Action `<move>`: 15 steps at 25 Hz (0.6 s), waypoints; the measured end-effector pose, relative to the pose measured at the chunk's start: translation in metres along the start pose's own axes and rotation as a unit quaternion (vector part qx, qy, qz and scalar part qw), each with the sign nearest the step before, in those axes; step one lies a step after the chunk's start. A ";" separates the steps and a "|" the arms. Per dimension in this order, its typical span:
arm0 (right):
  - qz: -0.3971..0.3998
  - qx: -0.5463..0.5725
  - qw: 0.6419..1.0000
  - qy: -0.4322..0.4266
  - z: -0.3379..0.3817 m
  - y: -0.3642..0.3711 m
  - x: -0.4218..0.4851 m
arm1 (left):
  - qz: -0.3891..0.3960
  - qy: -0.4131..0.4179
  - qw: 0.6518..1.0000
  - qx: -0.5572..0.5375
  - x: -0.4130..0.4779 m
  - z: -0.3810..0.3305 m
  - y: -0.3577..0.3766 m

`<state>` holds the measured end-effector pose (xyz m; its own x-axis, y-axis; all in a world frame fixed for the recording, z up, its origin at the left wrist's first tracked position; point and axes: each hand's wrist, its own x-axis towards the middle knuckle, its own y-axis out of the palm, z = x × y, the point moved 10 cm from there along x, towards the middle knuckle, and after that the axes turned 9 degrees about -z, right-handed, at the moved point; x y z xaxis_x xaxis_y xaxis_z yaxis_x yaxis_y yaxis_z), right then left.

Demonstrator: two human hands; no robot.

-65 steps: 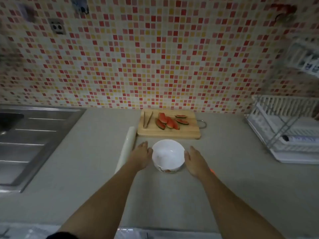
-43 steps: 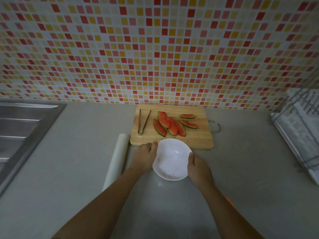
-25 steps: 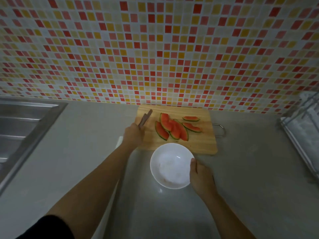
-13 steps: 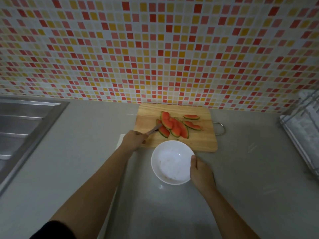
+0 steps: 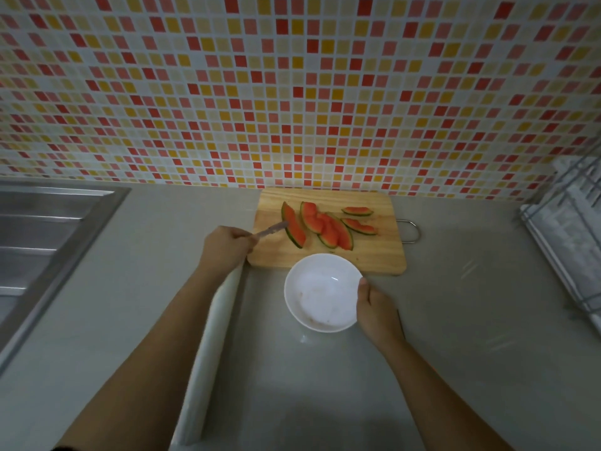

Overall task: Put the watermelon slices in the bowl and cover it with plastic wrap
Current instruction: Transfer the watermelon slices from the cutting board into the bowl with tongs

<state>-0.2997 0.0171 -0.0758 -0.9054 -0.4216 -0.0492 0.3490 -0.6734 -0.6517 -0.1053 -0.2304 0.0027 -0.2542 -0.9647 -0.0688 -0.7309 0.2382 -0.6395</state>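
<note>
While the plastic wrap roll (image 5: 208,353) lies on the bench (image 5: 130,320), the left hand (image 5: 224,245) grips tongs (image 5: 271,230), their tips apparently touching the leftmost of the watermelon slices (image 5: 325,227) on the cutting board (image 5: 380,255). The right hand (image 5: 377,309) grips the rim of the white bowl (image 5: 305,271).

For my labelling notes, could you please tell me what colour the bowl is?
The bowl is white, seen best in the head view.

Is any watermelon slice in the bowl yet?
No, the bowl holds no slice; the watermelon slices all lie on the cutting board.
</note>
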 end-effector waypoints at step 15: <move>0.015 -0.011 1.000 -0.009 0.002 0.001 0.000 | 0.152 0.222 0.882 0.387 -0.068 -0.052 0.048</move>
<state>-0.2988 0.0155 -0.0745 -0.8904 -0.4517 -0.0558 0.3701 -0.6472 -0.6664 -0.1563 -0.1474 0.0168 -0.7129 -0.6891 -0.1304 0.0213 0.1646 -0.9861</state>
